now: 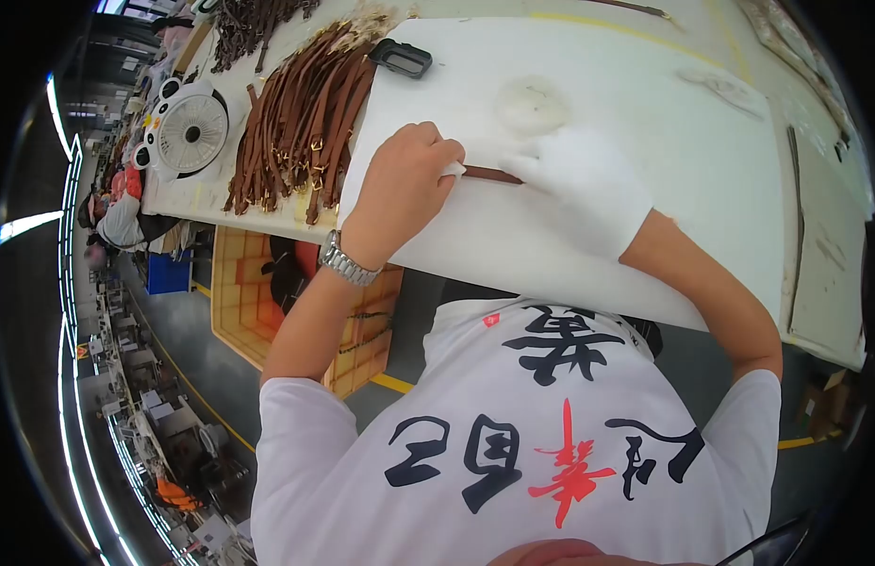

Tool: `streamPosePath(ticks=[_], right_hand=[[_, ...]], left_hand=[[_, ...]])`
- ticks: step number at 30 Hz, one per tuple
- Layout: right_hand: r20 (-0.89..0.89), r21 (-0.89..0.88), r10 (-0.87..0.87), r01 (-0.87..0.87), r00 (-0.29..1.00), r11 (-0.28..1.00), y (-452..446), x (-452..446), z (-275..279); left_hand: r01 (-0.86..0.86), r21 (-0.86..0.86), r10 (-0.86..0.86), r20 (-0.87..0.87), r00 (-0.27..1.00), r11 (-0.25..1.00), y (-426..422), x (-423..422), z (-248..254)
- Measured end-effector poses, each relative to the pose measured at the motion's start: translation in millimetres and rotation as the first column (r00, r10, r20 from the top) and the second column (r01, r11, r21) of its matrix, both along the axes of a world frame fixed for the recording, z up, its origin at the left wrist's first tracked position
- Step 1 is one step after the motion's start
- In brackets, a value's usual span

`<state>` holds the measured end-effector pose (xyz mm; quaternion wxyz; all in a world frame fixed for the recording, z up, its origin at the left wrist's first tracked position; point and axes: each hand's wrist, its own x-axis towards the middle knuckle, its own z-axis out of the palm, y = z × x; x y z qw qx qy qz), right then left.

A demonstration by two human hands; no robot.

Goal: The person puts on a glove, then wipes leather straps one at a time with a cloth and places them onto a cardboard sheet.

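Observation:
My left hand (411, 184), bare and with a metal watch on its wrist, is closed in a pinch. A small white piece (454, 170), like cloth or tissue, shows at its fingertips, against the near end of a brown leather strap (492, 174). On the right, my right hand (584, 184) wears a white glove and presses its fingers together on the strap's other end. Only a short middle stretch of the strap shows between the hands. Under both hands lies a white work surface (437, 231); glare washes out the glove's finger details.
Many brown straps with gold buckles (305, 113) lie heaped at the left. A black oval holder (402, 58) sits near the board's back edge. Farther left stands a white fan (188, 132). A yellow crate (241, 283) is below the table. A round translucent patch (532, 106) is beyond my hands.

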<state>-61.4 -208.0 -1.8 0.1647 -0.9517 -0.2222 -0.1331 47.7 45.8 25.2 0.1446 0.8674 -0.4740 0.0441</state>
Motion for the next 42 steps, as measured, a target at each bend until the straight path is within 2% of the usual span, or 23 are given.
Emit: streamPosePath(ticks=[4, 6, 9, 11, 13, 15, 17, 18, 19, 21, 23, 25, 27, 29, 31, 33, 35, 37, 38, 39, 42], right_hand=[[-0.045, -0.035, -0.004, 0.003, 0.999, 0.999, 3, -10, -21], [0.026, -0.032, 0.006, -0.005, 1.000, 0.999, 4, -12, -25], [0.029, -0.033, 0.003, -0.002, 1.000, 0.999, 4, -13, -22], [0.035, -0.019, -0.016, 0.016, 0.999, 1.000, 5, -13, -26], [0.034, -0.004, -0.026, 0.026, 0.999, 1.000, 5, -16, -29], [0.059, 0.008, -0.007, 0.006, 0.998, 1.000, 6, -12, -28], [0.012, -0.012, -0.013, 0.013, 1.000, 1.000, 7, -12, -23], [-0.033, -0.033, -0.032, 0.031, 0.999, 0.999, 7, -13, -21], [-0.032, -0.030, -0.044, 0.043, 0.999, 0.999, 6, -14, -22], [0.030, 0.067, -0.039, 0.037, 0.999, 0.997, 5, -14, -28], [0.041, 0.066, -0.032, 0.029, 0.999, 0.997, 5, -14, -30], [0.050, 0.064, -0.026, 0.023, 0.998, 0.998, 7, -12, -31], [0.053, 0.038, -0.033, 0.031, 0.998, 0.999, 6, -14, -30], [0.023, 0.020, -0.054, 0.053, 0.998, 0.998, 5, -13, -29], [-0.008, 0.005, -0.053, 0.053, 0.999, 0.999, 7, -15, -32], [0.077, 0.000, -0.036, 0.036, 0.996, 0.999, 6, -12, -41], [0.045, 0.001, -0.037, 0.037, 0.998, 0.999, 8, -14, -31], [0.017, 0.002, -0.065, 0.065, 0.998, 0.998, 6, -19, -27], [0.064, 0.011, -0.056, 0.055, 0.996, 0.998, 7, -20, -27], [0.113, 0.023, -0.045, 0.042, 0.993, 0.999, 9, -21, -26], [0.105, 0.047, -0.028, 0.023, 0.994, 0.999, 6, -19, -29]], left_hand=[[-0.045, -0.004, 0.045, 0.021, 0.999, 0.999, -14, -6, -22], [0.027, -0.006, -0.026, 0.085, 0.996, 1.000, -27, -22, -25], [0.061, -0.065, -0.059, 0.034, 0.998, 0.996, -27, -22, -29], [0.018, -0.062, -0.016, 0.026, 1.000, 0.998, -13, -11, -28], [-0.095, 0.024, 0.093, 0.075, 0.993, 0.995, -11, -15, -24], [-0.073, 0.057, 0.066, 0.125, 0.990, 0.996, -27, -20, -26], [0.037, -0.011, -0.036, 0.072, 0.997, 0.999, -38, -24, -28], [0.035, -0.094, -0.031, 0.043, 0.999, 0.995, -28, -17, -33], [0.048, -0.091, -0.044, 0.044, 0.998, 0.995, -20, -12, -32], [-0.092, 0.035, 0.091, 0.031, 0.995, 0.995, -11, -5, -23], [-0.097, 0.079, 0.088, 0.106, 0.990, 0.992, -30, -16, -28], [0.045, 0.038, -0.048, 0.078, 0.996, 0.998, -49, -27, -28], [0.057, -0.017, -0.056, 0.048, 0.997, 0.998, -31, -17, -28], [-0.085, 0.042, 0.082, 0.074, 0.994, 0.995, -9, 1, -27], [-0.097, 0.055, 0.091, 0.093, 0.991, 0.994, -19, -9, -29], [0.092, -0.062, -0.087, 0.081, 0.993, 0.994, -52, -27, -33], [0.078, -0.026, -0.076, 0.061, 0.995, 0.997, -54, -34, -32], [-0.039, -0.053, 0.043, 0.071, 0.997, 0.998, -27, -9, -35], [-0.113, 0.009, 0.111, 0.102, 0.989, 0.994, -14, 3, -33], [-0.114, 0.009, 0.113, 0.106, 0.988, 0.993, -12, 3, -31], [-0.047, 0.037, 0.045, 0.066, 0.997, 0.998, -17, -3, -23]])
